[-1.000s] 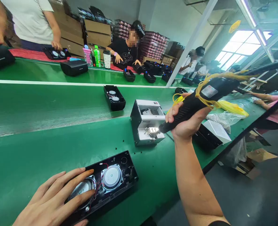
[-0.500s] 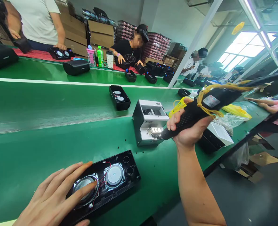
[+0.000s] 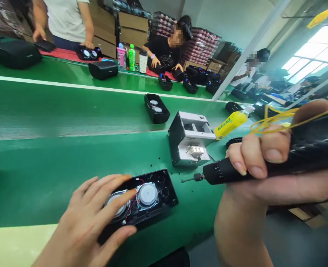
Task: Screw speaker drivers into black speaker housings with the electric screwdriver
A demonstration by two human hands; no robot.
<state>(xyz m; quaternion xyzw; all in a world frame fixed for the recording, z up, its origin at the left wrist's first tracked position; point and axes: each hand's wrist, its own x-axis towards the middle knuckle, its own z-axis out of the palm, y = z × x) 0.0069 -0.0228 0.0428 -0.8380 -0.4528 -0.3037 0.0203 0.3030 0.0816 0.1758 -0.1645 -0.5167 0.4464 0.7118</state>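
My right hand (image 3: 264,155) is wrapped round a black electric screwdriver (image 3: 222,171), its bit pointing left towards the speaker housing. At the bit's tip sits a small dark piece, probably a screw. My left hand (image 3: 97,218) lies with spread fingers over the left part of a black speaker housing (image 3: 171,193), partly covering one of its two round drivers. The uncovered speaker driver (image 3: 148,195) shows its silver back, with thin red and black wires beside it. Behind the housing stands a grey and black screw feeder (image 3: 193,137).
Several loose screws (image 3: 159,158) lie on the green bench (image 3: 69,163). Another open housing (image 3: 156,109) stands farther back. A yellow bottle (image 3: 230,124) leans by the feeder. Co-workers sit and stand across the bench among more black housings (image 3: 103,69).
My right hand has drawn the screwdriver away from the screw feeder, nearer to me, and its bit now shows. My left hand stays over the housing, its thumb lifted into view. The camera view has shifted.
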